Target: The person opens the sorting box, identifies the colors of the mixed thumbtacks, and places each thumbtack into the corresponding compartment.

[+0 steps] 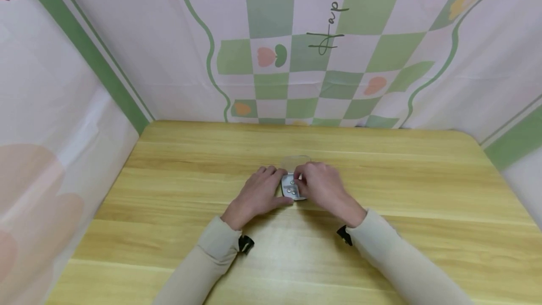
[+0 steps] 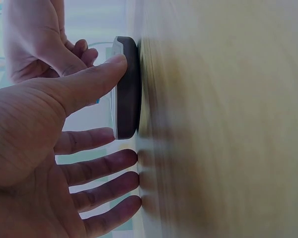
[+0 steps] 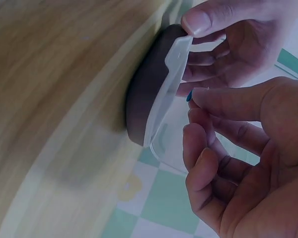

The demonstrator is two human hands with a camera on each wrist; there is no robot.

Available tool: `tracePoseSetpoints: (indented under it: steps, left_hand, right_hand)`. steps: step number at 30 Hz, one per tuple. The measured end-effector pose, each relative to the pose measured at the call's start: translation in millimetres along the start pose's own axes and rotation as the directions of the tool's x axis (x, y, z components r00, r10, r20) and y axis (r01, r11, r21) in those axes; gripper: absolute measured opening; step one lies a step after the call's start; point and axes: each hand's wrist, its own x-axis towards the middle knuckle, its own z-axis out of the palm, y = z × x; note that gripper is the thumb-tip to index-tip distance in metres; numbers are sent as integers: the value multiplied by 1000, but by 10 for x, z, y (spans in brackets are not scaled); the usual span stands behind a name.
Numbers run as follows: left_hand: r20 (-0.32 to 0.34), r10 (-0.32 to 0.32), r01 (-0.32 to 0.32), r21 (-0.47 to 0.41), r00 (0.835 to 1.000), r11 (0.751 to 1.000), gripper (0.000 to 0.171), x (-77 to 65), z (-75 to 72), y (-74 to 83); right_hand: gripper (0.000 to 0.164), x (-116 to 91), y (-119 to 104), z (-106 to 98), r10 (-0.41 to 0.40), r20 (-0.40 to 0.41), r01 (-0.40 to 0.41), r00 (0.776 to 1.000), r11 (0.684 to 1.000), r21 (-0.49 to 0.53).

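Observation:
A small flat case (image 1: 287, 186) lies on the table, with a dark base and a pale tray that holds several small round pieces. Its clear lid (image 1: 296, 158) stands open at the far side. My left hand (image 1: 259, 195) steadies the case, thumb on the near edge and index finger at the far edge; the other fingertips touch the table. Over the tray, my right hand (image 1: 325, 186) pinches a tiny blue piece (image 3: 189, 95) between thumb and index finger, the remaining fingers curled. Most of that piece is hidden by the fingertips, so I cannot tell its kind.
The wooden table (image 1: 203, 154) reaches back to a checked green-and-white cloth (image 1: 271, 8) hanging behind it. Another cloth (image 1: 55, 107) hangs along the left side. A dark strap (image 1: 245, 244) shows at the left wrist and another strap (image 1: 345, 236) at the right.

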Motion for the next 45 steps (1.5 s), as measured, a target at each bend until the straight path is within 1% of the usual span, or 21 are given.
tracePoseSetpoints:
  steps: [3, 12, 22, 30, 37, 45]
  left_hand:
    - [-1, 6, -6, 12, 1000, 1000, 69, 0, 3, 0]
    - [4, 9, -9, 9, 1000, 1000, 68, -1, 3, 5]
    - [-3, 10, -10, 14, 1000, 1000, 69, -2, 19, 1]
    - [4, 0, 0, 10, 1000, 1000, 70, -2, 14, 5]
    - [10, -6, 6, 10, 1000, 1000, 70, -2, 2, 3]
    - [13, -18, 18, 8, 1000, 1000, 70, 11, -3, 6]
  right_hand:
    - [4, 16, -7, 28, -2, -4, 2, 1000, 1000, -7]
    - [4, 42, -2, 94, 6, -7, -6, 1000, 1000, -4]
    - [7, 65, 5, 121, 3, -4, -3, 1000, 1000, -4]
    - [7, 65, -2, 118, 17, 3, -17, 1000, 1000, 10]
    - [9, 55, 26, 90, 49, 21, -50, 999, 998, 38]
    - [10, 3, 72, -30, 109, 44, -112, 993, 990, 85]
